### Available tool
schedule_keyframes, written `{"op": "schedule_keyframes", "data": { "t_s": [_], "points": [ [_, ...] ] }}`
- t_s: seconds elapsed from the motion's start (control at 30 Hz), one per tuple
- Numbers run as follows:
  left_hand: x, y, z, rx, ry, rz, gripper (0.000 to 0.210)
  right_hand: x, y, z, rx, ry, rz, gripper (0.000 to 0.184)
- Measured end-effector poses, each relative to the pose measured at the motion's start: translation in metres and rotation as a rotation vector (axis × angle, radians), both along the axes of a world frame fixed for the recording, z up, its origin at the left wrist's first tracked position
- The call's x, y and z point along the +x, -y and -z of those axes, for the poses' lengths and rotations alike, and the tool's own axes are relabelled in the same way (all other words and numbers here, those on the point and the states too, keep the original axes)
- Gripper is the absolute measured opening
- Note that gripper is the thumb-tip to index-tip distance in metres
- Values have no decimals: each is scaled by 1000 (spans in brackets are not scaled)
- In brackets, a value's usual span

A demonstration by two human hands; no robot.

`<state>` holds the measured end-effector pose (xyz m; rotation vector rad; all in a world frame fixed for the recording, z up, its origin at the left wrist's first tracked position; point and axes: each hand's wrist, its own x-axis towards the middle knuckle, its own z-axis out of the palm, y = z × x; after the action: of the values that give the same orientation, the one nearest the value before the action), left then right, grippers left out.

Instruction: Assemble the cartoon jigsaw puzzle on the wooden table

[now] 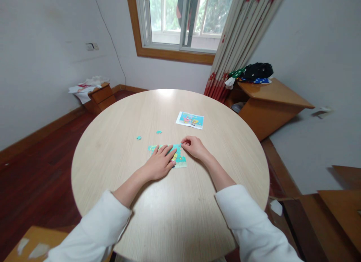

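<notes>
A mostly assembled jigsaw puzzle (180, 164), teal with yellow cartoon parts, lies flat on the round table. My left hand (160, 164) rests palm down across it, fingers spread, hiding much of its left and middle. At the puzzle's upper right corner, my right hand (194, 146) has thumb and forefinger pinched on a small teal puzzle piece (181, 145), largely covered by the fingertips. Two loose teal pieces lie beyond the puzzle to the left: one piece (139, 138) farther out, another piece (159, 132) nearer the middle.
A printed picture (190, 120) of cartoon figures lies behind the puzzle on the pale wooden table (113, 141). To the right stands a wooden cabinet (276, 104) with cloths (255, 72) on top. A small wooden stand (102, 97) is at the back left, below the window wall.
</notes>
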<state>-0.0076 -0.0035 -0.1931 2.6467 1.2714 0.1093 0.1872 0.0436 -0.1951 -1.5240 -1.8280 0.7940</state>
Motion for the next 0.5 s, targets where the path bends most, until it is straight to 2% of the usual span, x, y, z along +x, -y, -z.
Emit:
{"op": "schedule_keyframes", "data": {
  "t_s": [0.2, 0.5],
  "points": [
    [0, 0, -1, -2, 5, 2, 55, -3, 1, -2, 23, 98, 1, 9],
    [0, 1, 2, 4, 33, 0, 53, -3, -1, 1, 38, 116, 1, 7]
  ]
}}
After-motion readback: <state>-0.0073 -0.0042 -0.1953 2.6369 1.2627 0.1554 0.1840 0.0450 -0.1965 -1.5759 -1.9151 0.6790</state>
